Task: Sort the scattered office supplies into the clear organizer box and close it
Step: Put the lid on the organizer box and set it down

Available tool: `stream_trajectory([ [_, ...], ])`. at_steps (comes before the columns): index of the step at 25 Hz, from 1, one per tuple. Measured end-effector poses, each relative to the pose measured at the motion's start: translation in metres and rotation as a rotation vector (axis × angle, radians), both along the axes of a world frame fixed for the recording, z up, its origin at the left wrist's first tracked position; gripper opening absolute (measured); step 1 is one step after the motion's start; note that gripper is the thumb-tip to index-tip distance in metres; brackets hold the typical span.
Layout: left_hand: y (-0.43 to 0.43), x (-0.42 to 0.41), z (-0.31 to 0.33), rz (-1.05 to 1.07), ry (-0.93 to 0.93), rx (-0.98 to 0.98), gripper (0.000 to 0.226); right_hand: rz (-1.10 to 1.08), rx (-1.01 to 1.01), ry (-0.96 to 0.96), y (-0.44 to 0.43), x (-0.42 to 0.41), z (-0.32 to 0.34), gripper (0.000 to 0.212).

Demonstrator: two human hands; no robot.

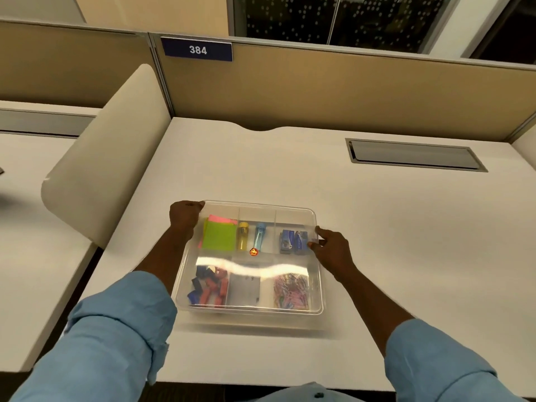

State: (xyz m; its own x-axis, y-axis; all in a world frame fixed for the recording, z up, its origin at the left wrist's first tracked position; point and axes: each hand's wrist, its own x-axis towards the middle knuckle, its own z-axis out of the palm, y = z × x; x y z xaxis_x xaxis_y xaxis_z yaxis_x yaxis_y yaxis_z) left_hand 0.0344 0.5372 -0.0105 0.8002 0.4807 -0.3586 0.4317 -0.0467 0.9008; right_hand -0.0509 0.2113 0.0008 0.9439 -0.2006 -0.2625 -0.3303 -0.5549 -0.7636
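Observation:
The clear organizer box lies on the white desk in front of me with its transparent lid down over it. My left hand grips the lid's far left corner. My right hand pinches the right edge. Through the lid I see green and pink sticky notes, a yellow tube, a blue tube, two blue boxes, red and blue binder clips, a grey pack and coloured paper clips.
The white desk has a grey cable hatch at the back right. A beige partition with a "384" sign stands behind. A cream divider panel stands at the left.

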Motion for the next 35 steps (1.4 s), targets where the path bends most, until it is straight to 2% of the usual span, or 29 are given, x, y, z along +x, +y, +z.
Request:
stream_trajectory([
  [3, 0.001, 0.005, 0.001, -0.002, 0.090, -0.095, 0.018, 0.122, -0.186, 0.057, -0.001, 0.008, 0.008, 0.052],
  [7, 0.004, 0.009, -0.002, -0.017, 0.175, -0.244, 0.009, 0.305, -0.464, 0.109, 0.000, 0.016, 0.021, 0.030],
  [10, 0.004, 0.010, -0.003, -0.047, 0.161, -0.313, 0.009, 0.342, -0.540, 0.141, 0.002, 0.026, 0.026, 0.028],
  [11, 0.004, 0.011, -0.005, -0.045, 0.149, -0.320, 0.008, 0.336, -0.524, 0.143, 0.002, 0.028, 0.026, 0.037],
  [12, 0.005, 0.012, -0.009, -0.040, 0.134, -0.320, 0.018, 0.316, -0.467, 0.153, 0.002, 0.031, 0.025, 0.053],
  [14, 0.005, 0.012, -0.012, -0.045, 0.115, -0.264, 0.030, 0.192, -0.192, 0.227, 0.000, 0.034, 0.026, 0.085],
  [15, 0.004, 0.012, -0.013, -0.045, 0.098, -0.226, 0.032, 0.135, -0.089, 0.284, -0.001, 0.036, 0.029, 0.091],
  [16, 0.002, 0.011, -0.013, -0.036, 0.070, -0.187, 0.032, 0.123, -0.063, 0.336, 0.000, 0.040, 0.033, 0.092],
  [18, -0.003, 0.008, -0.011, -0.011, 0.010, -0.105, 0.030, 0.233, -0.187, 0.400, 0.003, 0.046, 0.039, 0.094],
  [20, -0.006, 0.004, -0.011, 0.000, -0.035, -0.064, 0.026, 0.320, -0.301, 0.407, 0.010, 0.049, 0.044, 0.096],
  [23, -0.010, -0.002, -0.010, -0.008, -0.084, -0.007, 0.023, 0.337, -0.353, 0.411, 0.012, 0.051, 0.043, 0.099],
  [29, -0.013, -0.005, -0.012, 0.007, -0.134, 0.048, 0.025, 0.314, -0.350, 0.448, 0.009, 0.058, 0.040, 0.100],
  [35, -0.012, -0.006, -0.013, 0.008, -0.167, 0.078, 0.024, 0.195, -0.172, 0.480, 0.005, 0.056, 0.035, 0.101],
])
